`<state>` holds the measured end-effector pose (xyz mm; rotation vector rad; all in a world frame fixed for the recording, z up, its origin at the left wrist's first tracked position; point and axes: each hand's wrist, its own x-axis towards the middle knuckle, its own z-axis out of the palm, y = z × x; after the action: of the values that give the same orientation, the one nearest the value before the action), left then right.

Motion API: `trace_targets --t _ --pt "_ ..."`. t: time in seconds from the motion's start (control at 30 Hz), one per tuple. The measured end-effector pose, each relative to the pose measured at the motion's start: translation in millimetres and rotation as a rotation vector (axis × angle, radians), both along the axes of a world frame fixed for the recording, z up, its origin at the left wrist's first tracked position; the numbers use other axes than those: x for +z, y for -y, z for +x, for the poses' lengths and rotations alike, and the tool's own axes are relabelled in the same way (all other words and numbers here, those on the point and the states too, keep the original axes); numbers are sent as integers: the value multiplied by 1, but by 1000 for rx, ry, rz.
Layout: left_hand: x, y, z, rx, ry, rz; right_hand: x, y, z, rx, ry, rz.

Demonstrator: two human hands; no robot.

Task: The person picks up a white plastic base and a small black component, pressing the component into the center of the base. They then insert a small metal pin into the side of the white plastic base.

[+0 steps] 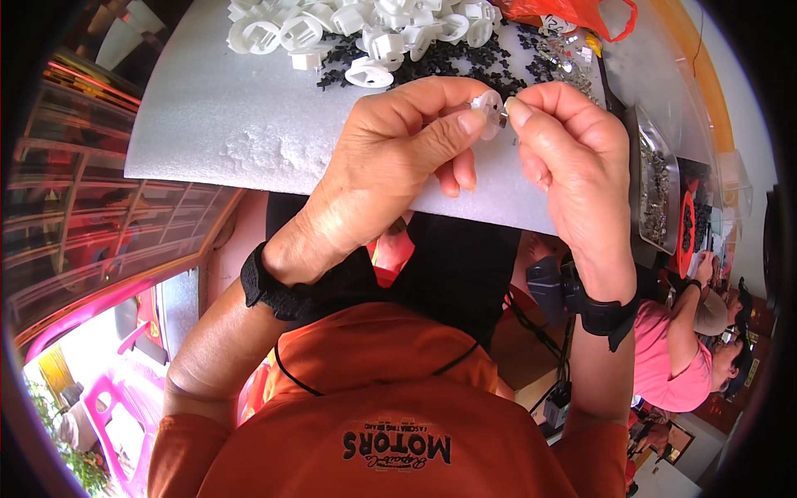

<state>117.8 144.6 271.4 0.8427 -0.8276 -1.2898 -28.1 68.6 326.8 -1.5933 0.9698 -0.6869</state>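
Above the front part of the foam-covered table (232,100), my left hand (386,158) pinches a small round white plastic part (493,103) between thumb and forefinger. My right hand (577,162) is closed beside it, thumb and forefinger pressed together at a tiny shiny metal piece (503,119) on the part's right side. Whether that piece is seated in the part or only touching it, I cannot tell. Just beyond my hands lie a heap of similar white plastic parts (382,41), many small black pieces (465,62) and loose shiny metal pieces (573,60).
A red plastic bag (573,10) lies at the far right of the table. To the right are a metal tray (646,231) of small metal pieces and a red tray (686,224) with black pieces. Other people sit farther right, one in a pink shirt (664,357). A pink plastic chair (104,407) stands lower left.
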Motion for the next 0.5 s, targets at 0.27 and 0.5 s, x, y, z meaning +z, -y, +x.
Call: trace_targets --t 0.27,0.5 --pt "5 0 7 -41 -24 97 15 11 -3 172 -95 76" --pt "8 -1 9 -68 17 106 16 17 5 292 -246 -26"
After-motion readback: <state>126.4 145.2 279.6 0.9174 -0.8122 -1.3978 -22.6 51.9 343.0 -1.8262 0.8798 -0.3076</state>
